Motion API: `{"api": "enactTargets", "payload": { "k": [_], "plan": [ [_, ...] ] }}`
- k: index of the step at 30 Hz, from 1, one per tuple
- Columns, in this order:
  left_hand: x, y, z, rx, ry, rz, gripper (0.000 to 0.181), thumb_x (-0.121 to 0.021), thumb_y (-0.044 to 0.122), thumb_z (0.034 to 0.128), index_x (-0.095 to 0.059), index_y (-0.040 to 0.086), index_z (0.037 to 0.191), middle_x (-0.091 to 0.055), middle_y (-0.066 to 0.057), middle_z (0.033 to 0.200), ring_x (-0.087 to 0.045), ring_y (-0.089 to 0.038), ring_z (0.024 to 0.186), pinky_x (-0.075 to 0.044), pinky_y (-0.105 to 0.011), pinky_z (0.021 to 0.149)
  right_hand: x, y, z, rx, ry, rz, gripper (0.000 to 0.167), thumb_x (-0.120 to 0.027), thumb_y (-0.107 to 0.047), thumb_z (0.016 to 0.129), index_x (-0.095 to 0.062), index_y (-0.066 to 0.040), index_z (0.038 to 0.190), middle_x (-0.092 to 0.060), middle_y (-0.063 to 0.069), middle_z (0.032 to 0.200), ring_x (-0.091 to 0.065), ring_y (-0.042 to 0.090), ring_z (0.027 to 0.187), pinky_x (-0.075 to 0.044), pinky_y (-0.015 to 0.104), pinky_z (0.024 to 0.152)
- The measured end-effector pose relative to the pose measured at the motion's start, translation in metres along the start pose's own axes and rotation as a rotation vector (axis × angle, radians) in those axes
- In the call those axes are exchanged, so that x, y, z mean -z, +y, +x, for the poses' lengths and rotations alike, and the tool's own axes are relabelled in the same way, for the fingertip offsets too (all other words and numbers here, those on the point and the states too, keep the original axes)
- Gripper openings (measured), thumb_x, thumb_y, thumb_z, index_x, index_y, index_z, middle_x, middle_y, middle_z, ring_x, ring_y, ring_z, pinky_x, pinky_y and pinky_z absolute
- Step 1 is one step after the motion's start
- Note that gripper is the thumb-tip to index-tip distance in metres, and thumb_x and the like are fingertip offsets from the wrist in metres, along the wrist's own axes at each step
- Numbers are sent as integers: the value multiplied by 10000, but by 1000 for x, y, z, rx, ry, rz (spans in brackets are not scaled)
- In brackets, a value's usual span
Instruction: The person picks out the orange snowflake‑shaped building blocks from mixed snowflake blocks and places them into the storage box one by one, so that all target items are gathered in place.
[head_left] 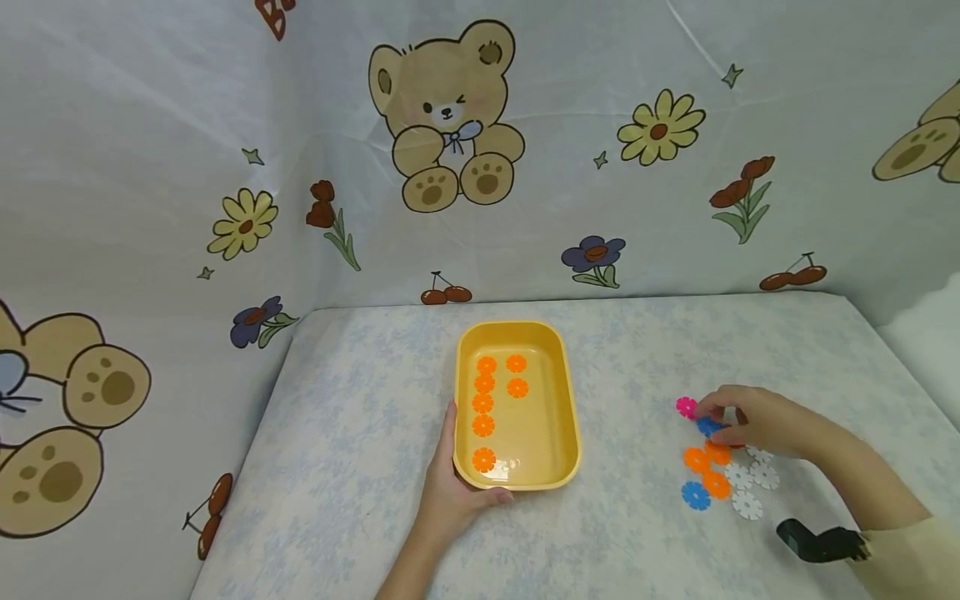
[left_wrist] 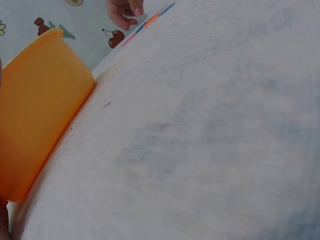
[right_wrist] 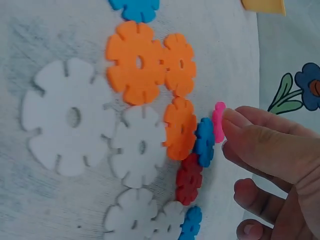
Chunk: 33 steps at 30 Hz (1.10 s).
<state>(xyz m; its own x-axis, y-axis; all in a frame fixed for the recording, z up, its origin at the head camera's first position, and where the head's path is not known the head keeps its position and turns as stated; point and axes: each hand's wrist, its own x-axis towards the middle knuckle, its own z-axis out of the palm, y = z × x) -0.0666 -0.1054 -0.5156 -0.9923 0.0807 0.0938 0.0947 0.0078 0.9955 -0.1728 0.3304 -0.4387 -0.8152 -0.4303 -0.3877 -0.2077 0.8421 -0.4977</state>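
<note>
A yellow plastic tray (head_left: pixel 572 450) stands on the table with several orange notched flower discs (head_left: pixel 483 426) inside. My left hand (head_left: pixel 450 493) holds its near left corner, thumb along the front wall and fingers along the left side. To the right lies a loose group of similar discs. Over this group hovers my right hand (head_left: pixel 757 421), fingers bent, thumb and index finger apart. In the right wrist view no disc shows in its grasp. Nearest its fingertips are a pink disc (right_wrist: pixel 218 122) and a blue disc (right_wrist: pixel 204 142). A red disc (right_wrist: pixel 189 180) lies partly beneath the hand.
Beside the right hand are several white discs (head_left: pixel 747 505), several orange discs (head_left: pixel 697 460) and another blue disc (head_left: pixel 696 496). A patterned cloth (head_left: pixel 525 250) with bears and flowers rises behind the table (head_left: pixel 360 433). A dark strap (head_left: pixel 819 543) sits at the right wrist.
</note>
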Motion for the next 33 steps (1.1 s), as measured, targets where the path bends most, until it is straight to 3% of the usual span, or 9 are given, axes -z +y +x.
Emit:
{"api": "enactTargets", "payload": {
  "k": [5, 9, 20, 25, 33],
  "plan": [
    [0, 0, 0, 16, 0, -3, 1355, -941, 306, 625, -15, 258, 1612, -210, -39, 1660, -407, -259, 1437, -426, -291, 1111, -14, 4, -8, 72, -20, 43, 333, -802, -264, 824, -693, -179, 1126, -578, -38, 935, -487, 63, 815, -491, 177, 653],
    [0, 0, 0, 8, -2, 3, 1350, -939, 299, 634, -11, 245, 1613, -207, -50, 1660, -399, -270, 1442, -425, -288, 1111, -23, 4, -9, 102, 9, 26, 325, -813, -250, 810, -676, -168, 1092, -542, -47, 887, -467, 56, 797, -468, 169, 635],
    [1, 1, 0, 16, -1, 14, 1360, -943, 328, 617, -18, 258, 1612, -210, -24, 1661, -395, -242, 1444, -412, -288, 1123, -31, 4, -8, 181, 42, 99, 278, -781, -277, 849, -654, -178, 1076, -523, -41, 881, -465, 59, 792, -437, 179, 628],
    [0, 1, 0, 28, 4, 19, 1359, -943, 337, 615, -21, 273, 1611, -217, -16, 1659, -397, -237, 1444, -412, -275, 1120, -33, 3, -6, 181, 33, 120, 242, -777, -267, 853, -643, -185, 1038, -535, -40, 894, -463, 59, 794, -433, 186, 636],
    [0, 0, 0, 9, 5, 36, 1358, -935, 367, 618, -19, 246, 1613, -211, -33, 1660, -381, -255, 1455, -403, -268, 1129, -28, 2, -5, 144, -47, 209, 225, -745, -221, 887, -569, -132, 994, -499, -26, 825, -489, 84, 736, -405, 219, 586]
  ]
}}
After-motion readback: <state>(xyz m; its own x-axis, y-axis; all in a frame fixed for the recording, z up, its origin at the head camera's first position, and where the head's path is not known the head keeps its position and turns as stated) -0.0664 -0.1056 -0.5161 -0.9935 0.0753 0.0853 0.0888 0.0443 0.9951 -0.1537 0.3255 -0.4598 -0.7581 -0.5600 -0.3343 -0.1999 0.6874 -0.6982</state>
